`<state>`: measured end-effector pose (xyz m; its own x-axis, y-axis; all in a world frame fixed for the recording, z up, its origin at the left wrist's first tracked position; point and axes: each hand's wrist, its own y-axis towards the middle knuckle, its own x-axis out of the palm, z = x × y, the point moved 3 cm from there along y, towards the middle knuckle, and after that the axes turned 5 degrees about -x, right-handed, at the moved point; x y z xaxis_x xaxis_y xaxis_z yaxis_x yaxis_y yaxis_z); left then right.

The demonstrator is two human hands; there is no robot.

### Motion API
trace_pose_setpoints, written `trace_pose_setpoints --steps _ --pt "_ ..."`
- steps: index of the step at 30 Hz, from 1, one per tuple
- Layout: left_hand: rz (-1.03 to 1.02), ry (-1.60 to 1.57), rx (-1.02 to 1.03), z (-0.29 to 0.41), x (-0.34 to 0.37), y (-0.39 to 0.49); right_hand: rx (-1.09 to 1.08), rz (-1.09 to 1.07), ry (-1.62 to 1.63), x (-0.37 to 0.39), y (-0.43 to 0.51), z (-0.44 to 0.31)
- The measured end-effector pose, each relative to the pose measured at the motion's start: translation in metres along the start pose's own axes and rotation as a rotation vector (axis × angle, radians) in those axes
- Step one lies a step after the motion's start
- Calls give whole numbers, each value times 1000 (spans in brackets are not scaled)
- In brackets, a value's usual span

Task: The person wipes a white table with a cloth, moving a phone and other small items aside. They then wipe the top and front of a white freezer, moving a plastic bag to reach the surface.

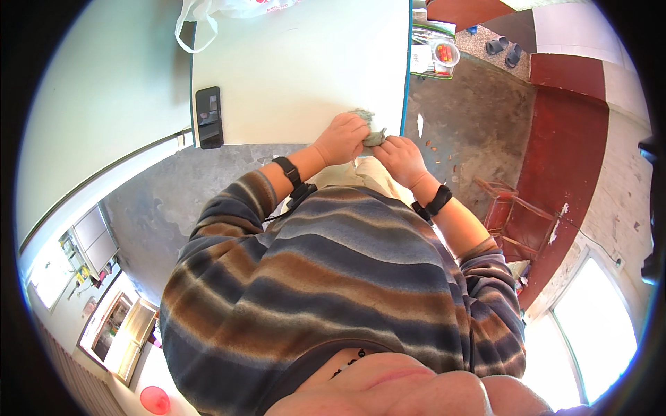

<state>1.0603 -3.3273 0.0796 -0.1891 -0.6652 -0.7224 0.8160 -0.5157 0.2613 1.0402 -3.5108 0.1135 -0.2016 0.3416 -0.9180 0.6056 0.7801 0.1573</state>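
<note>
Close to the near right corner of a white table [291,78] with a blue edge, both hands hold a crumpled grey-green cloth [374,137]. My left hand [343,136] grips its left side, and part of the cloth spreads on the tabletop beyond the fingers. My right hand [400,158] pinches the cloth from the right, just off the table's near edge. The palms and the underside of the cloth are hidden. A black smartphone [209,117] lies at the table's near left corner.
A white plastic bag [229,13] lies at the table's far left. Right of the table stand a container with a tub [446,53] and papers, and a reddish stool [510,213] by the wall. Grey slippers [497,46] and small orange bits are on the floor.
</note>
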Motion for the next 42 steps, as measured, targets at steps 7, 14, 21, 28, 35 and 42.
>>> trace_pose_setpoints --steps 7,14,21,28,35,42 --pt "-67 -93 -127 -9 -29 -21 219 108 20 24 16 -27" --pt "6 -261 -190 19 -39 -29 676 288 437 58 -3 -37" --pt "-107 -177 40 79 -8 -72 785 757 2036 125 -19 -39" --pt "-49 -253 126 99 8 -114 383 372 881 115 -34 -49" --pt "64 -305 50 63 -10 -143 619 351 835 164 -53 -74" --pt "122 -230 -55 -34 -24 -196 668 442 386 180 -35 -104"
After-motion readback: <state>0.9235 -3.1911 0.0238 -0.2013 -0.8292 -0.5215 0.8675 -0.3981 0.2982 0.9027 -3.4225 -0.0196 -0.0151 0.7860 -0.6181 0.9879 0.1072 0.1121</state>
